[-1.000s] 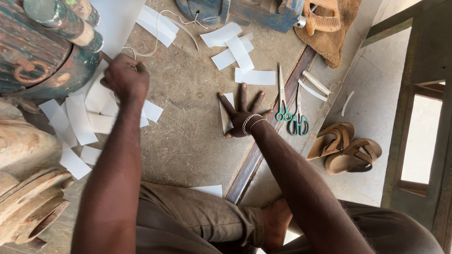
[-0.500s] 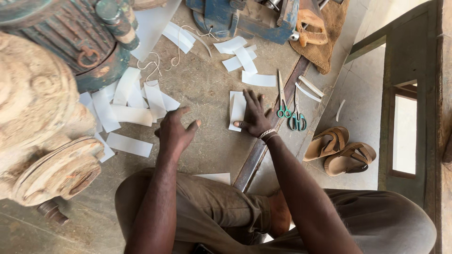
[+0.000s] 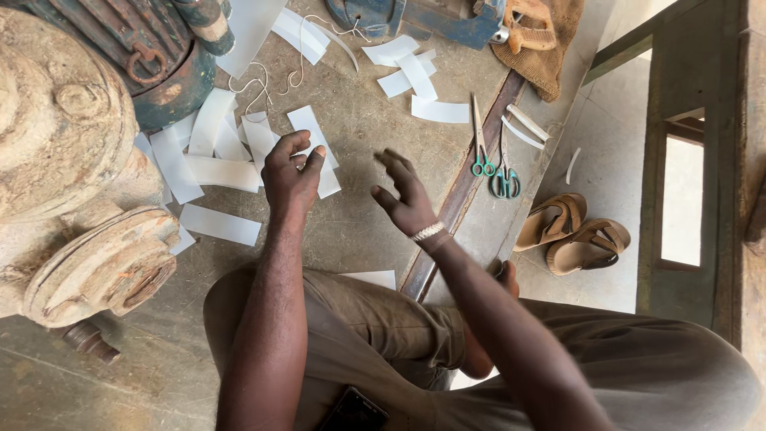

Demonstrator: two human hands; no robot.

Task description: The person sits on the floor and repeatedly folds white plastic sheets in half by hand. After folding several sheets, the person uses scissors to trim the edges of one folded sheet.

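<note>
Your left hand hovers, fingers loosely curled on nothing, over a white strip on the floor beside the rusty machine; your right hand is open, empty (scissors lie near). Pinch one strip cleanly by its end

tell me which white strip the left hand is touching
The strip lying slantwise under the left hand, with its fingertips over it. The other strips lie clear of the hand, further left or up by the scissors.
</note>
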